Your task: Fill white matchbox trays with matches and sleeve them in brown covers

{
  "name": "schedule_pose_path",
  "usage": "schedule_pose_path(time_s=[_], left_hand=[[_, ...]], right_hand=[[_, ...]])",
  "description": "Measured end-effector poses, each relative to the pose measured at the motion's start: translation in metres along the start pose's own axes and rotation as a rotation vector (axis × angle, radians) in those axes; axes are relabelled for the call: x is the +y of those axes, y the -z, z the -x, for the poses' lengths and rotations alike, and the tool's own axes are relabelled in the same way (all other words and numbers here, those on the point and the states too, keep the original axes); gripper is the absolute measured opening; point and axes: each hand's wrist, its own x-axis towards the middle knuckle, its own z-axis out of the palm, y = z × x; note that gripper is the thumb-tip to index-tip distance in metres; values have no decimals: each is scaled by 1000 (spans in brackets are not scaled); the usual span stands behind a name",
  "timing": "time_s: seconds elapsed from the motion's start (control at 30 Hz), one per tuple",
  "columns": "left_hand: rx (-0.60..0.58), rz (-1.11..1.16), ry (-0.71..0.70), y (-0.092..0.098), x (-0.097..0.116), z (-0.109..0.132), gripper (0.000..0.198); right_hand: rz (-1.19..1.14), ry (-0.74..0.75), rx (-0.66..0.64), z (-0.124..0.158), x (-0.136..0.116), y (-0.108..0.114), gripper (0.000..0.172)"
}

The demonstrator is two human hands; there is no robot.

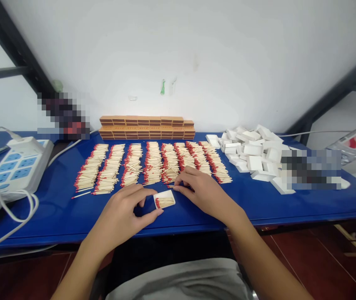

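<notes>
A small white matchbox tray [167, 193] lies on the blue table, partly filled with red-tipped matches [165, 203]. My left hand [127, 210] steadies it at its left end, forefinger at the far corner and thumb at the near one. Just beyond the tray's right end, my right hand [199, 189] pinches a match [171, 186] between thumb and fingertips, at the near end of a row of matches [169, 160]. More rows of matches [101, 168] spread to both sides. One loose match [81, 194] lies apart at the left.
Stacked brown matchboxes [146, 127] line the wall behind the rows. A heap of white trays [253, 150] is at the right. On the left are a white power strip [18, 168] and its looping cable [24, 223]. The table's front edge [193, 230] runs close to me.
</notes>
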Motion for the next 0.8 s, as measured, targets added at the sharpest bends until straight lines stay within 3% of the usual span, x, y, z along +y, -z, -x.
schedule_pose_path(time_s=[0.17,0.8], left_hand=[[0,-1,5,0,0,1,23],[2,-2,11,0,0,1,25]], right_hand=[[37,-35,4,-3,-1,-4,11],[111,-42,-1,-3,-3,-5,5]])
